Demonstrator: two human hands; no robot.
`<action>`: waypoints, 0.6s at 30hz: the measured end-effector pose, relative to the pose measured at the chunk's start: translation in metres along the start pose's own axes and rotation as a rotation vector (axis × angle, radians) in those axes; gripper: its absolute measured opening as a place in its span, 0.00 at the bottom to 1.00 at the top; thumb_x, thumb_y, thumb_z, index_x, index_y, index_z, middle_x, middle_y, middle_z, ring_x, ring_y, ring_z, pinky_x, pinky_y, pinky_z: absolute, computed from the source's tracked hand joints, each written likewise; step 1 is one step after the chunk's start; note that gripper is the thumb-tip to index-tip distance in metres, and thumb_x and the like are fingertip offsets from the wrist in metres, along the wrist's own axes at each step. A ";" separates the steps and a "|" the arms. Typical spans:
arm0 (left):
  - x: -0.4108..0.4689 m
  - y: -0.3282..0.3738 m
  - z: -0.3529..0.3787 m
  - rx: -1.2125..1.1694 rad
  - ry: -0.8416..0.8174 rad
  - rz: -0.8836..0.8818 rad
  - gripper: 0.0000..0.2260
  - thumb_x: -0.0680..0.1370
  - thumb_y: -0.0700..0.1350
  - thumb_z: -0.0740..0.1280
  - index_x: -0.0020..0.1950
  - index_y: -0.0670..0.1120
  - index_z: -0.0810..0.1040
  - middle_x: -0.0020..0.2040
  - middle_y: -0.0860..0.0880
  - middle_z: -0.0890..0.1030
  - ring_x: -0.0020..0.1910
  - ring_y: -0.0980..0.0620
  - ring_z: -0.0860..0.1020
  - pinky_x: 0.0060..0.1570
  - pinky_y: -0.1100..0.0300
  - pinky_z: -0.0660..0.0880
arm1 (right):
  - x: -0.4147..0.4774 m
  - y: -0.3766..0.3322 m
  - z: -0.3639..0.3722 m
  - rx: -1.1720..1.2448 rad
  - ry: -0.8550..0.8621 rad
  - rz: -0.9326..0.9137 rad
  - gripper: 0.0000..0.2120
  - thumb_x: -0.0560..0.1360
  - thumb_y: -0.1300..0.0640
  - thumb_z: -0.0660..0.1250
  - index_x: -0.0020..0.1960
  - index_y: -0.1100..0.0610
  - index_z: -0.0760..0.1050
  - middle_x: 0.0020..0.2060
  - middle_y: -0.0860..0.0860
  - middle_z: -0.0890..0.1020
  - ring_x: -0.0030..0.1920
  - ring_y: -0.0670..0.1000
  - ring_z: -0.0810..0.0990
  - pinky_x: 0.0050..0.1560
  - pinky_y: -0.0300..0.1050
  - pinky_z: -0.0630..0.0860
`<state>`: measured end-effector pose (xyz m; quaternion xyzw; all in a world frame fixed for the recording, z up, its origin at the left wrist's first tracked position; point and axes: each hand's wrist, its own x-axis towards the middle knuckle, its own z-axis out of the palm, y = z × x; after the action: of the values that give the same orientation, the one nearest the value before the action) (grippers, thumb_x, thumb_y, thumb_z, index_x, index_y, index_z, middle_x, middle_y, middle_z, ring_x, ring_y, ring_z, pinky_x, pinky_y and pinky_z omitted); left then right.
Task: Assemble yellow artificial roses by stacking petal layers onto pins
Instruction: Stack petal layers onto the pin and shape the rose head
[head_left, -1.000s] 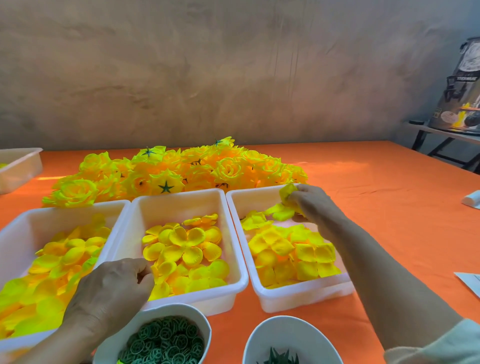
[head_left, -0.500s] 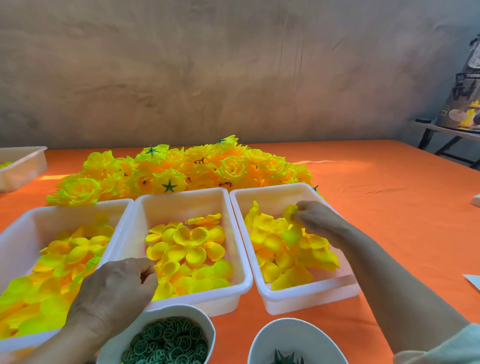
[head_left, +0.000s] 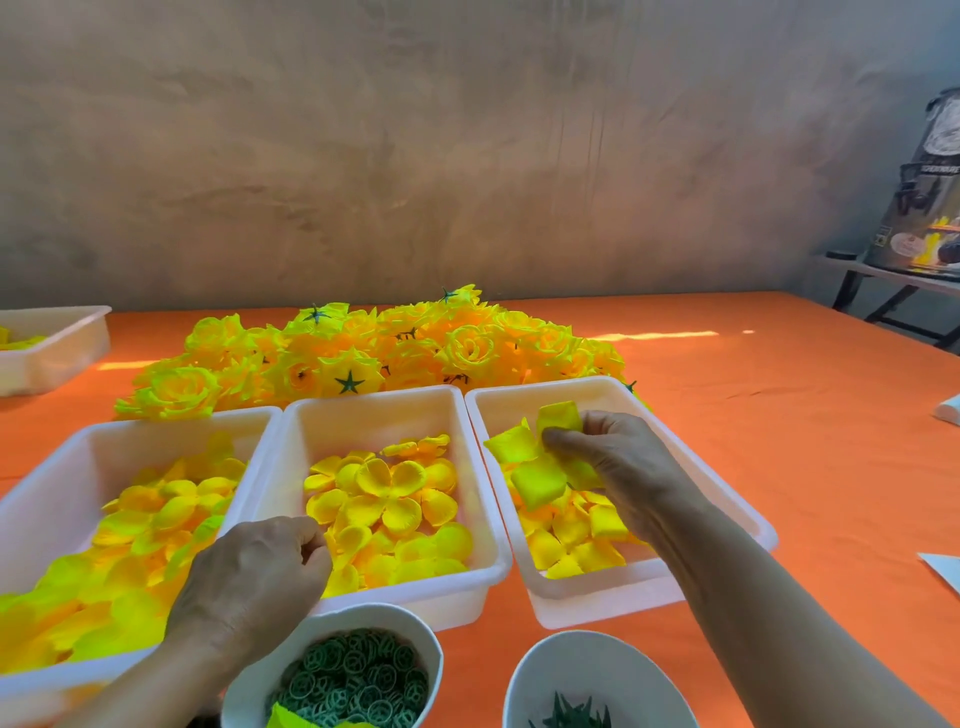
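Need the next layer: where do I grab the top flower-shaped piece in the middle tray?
Best pinch one outer petal of the flower-shaped piece from above: it lies flat on the pile in the middle tray, petals cupped upward, rims raised and free.

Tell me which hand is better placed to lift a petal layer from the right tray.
Right. The right hand pinches a petal layer above the pile in the right tray. The left hand sits curled at the near edge of the middle tray; what it holds is hidden.
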<state>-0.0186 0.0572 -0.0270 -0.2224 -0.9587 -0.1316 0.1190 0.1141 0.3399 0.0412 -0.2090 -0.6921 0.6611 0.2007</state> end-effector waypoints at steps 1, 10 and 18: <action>0.001 0.001 0.000 -0.005 0.002 0.005 0.09 0.75 0.54 0.62 0.34 0.57 0.74 0.36 0.54 0.80 0.38 0.48 0.77 0.32 0.57 0.68 | -0.006 -0.002 0.006 0.013 -0.018 -0.009 0.06 0.73 0.63 0.71 0.49 0.64 0.82 0.45 0.63 0.85 0.42 0.59 0.83 0.45 0.52 0.79; 0.007 -0.002 -0.023 -0.693 -0.114 -0.148 0.11 0.75 0.49 0.71 0.33 0.49 0.81 0.31 0.50 0.81 0.29 0.53 0.79 0.33 0.59 0.75 | -0.061 -0.028 0.053 0.143 -0.094 -0.129 0.08 0.71 0.58 0.72 0.44 0.63 0.82 0.37 0.58 0.85 0.35 0.52 0.80 0.34 0.40 0.74; -0.016 0.008 -0.127 -1.341 -0.479 -0.186 0.24 0.66 0.66 0.72 0.43 0.44 0.86 0.41 0.44 0.84 0.36 0.51 0.82 0.35 0.60 0.80 | -0.104 -0.055 0.082 0.205 -0.164 -0.212 0.10 0.70 0.57 0.72 0.48 0.62 0.81 0.40 0.57 0.84 0.37 0.52 0.80 0.34 0.42 0.77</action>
<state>0.0203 0.0193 0.0891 -0.1878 -0.6861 -0.6494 -0.2688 0.1538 0.2124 0.0923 -0.0584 -0.6531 0.7183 0.2326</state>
